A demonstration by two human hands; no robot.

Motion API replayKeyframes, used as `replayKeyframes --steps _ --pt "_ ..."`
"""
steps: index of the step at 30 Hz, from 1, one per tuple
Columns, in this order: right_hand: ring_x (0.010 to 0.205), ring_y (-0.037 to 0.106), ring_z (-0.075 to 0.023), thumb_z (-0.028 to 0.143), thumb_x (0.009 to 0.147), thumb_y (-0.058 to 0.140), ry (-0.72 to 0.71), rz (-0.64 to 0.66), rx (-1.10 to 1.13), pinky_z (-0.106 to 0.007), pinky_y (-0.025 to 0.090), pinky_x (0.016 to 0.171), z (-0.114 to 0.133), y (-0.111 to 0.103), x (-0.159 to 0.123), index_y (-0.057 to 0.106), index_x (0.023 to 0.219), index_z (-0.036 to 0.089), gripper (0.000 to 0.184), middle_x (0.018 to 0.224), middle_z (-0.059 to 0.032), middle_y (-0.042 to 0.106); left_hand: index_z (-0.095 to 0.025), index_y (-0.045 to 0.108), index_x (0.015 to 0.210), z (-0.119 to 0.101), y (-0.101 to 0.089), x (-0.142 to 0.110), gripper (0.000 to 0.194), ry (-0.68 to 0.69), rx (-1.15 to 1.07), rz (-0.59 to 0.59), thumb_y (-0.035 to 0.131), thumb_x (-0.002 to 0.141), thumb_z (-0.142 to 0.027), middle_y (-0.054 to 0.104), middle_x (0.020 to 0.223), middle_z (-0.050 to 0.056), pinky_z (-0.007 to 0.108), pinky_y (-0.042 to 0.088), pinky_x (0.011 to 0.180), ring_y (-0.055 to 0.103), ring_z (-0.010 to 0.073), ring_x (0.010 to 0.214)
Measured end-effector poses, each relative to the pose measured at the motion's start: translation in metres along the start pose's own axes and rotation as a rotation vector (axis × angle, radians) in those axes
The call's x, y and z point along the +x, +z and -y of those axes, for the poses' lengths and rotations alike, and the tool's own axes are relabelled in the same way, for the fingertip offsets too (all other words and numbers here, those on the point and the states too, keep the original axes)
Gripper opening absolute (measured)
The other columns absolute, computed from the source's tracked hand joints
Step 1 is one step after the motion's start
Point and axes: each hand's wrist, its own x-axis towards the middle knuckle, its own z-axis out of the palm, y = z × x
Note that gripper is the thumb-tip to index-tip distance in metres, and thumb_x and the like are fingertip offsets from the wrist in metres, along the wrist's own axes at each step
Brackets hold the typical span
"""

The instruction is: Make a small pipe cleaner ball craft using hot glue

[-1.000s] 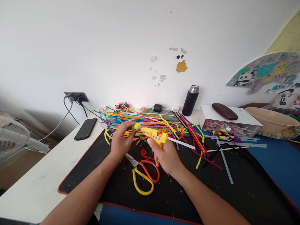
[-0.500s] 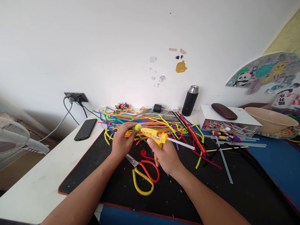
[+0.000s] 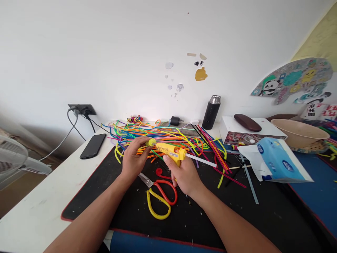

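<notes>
My right hand (image 3: pixel 183 173) is wrapped round the handle of a yellow hot glue gun (image 3: pixel 168 149); a white glue stick (image 3: pixel 201 160) sticks out of its back end. The nozzle points left, at a small yellow-green coil (image 3: pixel 151 142) pinched between the fingers of my left hand (image 3: pixel 134 156). Nozzle and coil look to be touching or nearly so. Below the hands lie scissors (image 3: pixel 158 196) with one red and one yellow handle. A red coiled strip (image 3: pixel 159 172) rests just above them, partly hidden by my right hand.
Many coloured pipe cleaners (image 3: pixel 158 135) are heaped behind my hands. A black flask (image 3: pixel 211 112) stands against the wall. On the right are a blue tissue pack (image 3: pixel 279 160), a white box (image 3: pixel 223 128) and a beige bowl (image 3: pixel 300 133). A phone (image 3: pixel 93 146) lies on the left.
A blue tissue pack now lies on the right, over the small figures and pale strips there. Both hands keep their holds, and the whole view has shifted slightly.
</notes>
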Motion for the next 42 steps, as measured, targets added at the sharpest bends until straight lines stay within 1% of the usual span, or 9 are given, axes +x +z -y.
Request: replayKeyframes --steps 2,4,8,13,18,29,32,37,42 --pt "0.032 0.046 -0.0110 0.058 0.100 0.061 -0.009 0.001 0.009 -0.020 0.033 0.035 0.001 0.000 0.000 0.070 0.108 0.019 0.040 0.044 0.0102 0.043 -0.026 0.073 0.114 0.001 0.000 0.000 0.016 0.000 0.000 0.000 0.070 0.099 -0.027 0.078 0.110 0.005 0.037 0.061 0.091 0.074 0.0227 0.101" --pt "0.032 0.045 -0.0108 0.058 0.099 0.061 -0.009 -0.003 0.019 -0.019 0.033 0.034 0.001 -0.001 0.001 0.070 0.111 0.019 0.041 0.044 0.0104 0.042 -0.025 0.072 0.114 0.002 0.001 -0.001 0.016 0.013 0.000 -0.004 0.071 0.098 -0.025 0.078 0.110 0.005 0.036 0.060 0.092 0.073 0.0223 0.101" --pt "0.032 0.045 -0.0103 0.059 0.098 0.062 0.003 -0.008 0.024 -0.019 0.033 0.034 0.001 -0.001 0.001 0.070 0.105 0.018 0.042 0.044 0.0103 0.042 -0.025 0.072 0.116 0.003 0.001 -0.001 0.019 0.038 0.001 -0.001 0.071 0.097 -0.022 0.078 0.110 0.004 0.035 0.060 0.091 0.073 0.0213 0.101" --pt "0.032 0.045 -0.0095 0.059 0.097 0.062 -0.012 -0.015 0.040 -0.019 0.032 0.034 0.002 0.000 0.001 0.068 0.104 0.019 0.041 0.048 0.0107 0.041 -0.025 0.072 0.115 0.001 0.000 -0.001 0.019 0.042 0.017 0.003 0.071 0.097 -0.021 0.078 0.108 0.004 0.035 0.060 0.092 0.073 0.0213 0.100" --pt "0.032 0.045 -0.0098 0.059 0.098 0.061 -0.013 -0.017 0.029 -0.019 0.033 0.034 -0.001 0.001 0.001 0.066 0.093 0.019 0.040 0.045 0.0097 0.042 -0.025 0.072 0.114 -0.001 0.000 0.000 0.017 0.053 0.025 -0.001 0.071 0.098 -0.023 0.079 0.107 0.004 0.035 0.060 0.090 0.074 0.0217 0.099" --pt "0.033 0.045 -0.0093 0.057 0.099 0.060 -0.041 -0.038 0.078 -0.020 0.035 0.034 -0.004 0.000 0.003 0.066 0.103 0.019 0.038 0.051 0.0097 0.044 -0.026 0.073 0.116 0.001 0.001 -0.002 0.018 0.035 0.035 0.007 0.070 0.098 -0.025 0.079 0.109 0.004 0.036 0.061 0.091 0.074 0.0218 0.099" --pt "0.032 0.044 -0.0096 0.058 0.098 0.062 -0.036 -0.040 0.080 -0.020 0.035 0.034 -0.005 0.001 0.003 0.066 0.100 0.020 0.039 0.051 0.0098 0.044 -0.026 0.073 0.115 0.001 0.001 -0.002 0.017 0.033 0.040 0.007 0.070 0.099 -0.026 0.079 0.109 0.005 0.036 0.061 0.091 0.074 0.0217 0.099" --pt "0.033 0.048 -0.0105 0.064 0.096 0.064 -0.033 -0.063 0.078 -0.021 0.035 0.034 -0.009 0.002 0.004 0.060 0.085 0.021 0.045 0.052 0.0083 0.046 -0.026 0.073 0.115 0.001 0.001 -0.002 0.017 0.035 0.046 0.006 0.070 0.099 -0.026 0.079 0.109 0.005 0.036 0.060 0.091 0.074 0.0217 0.100" --pt "0.033 0.048 -0.0105 0.063 0.098 0.062 -0.031 -0.049 0.070 -0.021 0.036 0.034 -0.009 0.002 0.003 0.064 0.092 0.020 0.043 0.052 0.0084 0.046 -0.025 0.073 0.115 0.001 0.001 -0.001 0.017 0.032 0.048 0.012 0.071 0.098 -0.025 0.079 0.109 0.004 0.035 0.060 0.090 0.074 0.0214 0.100"
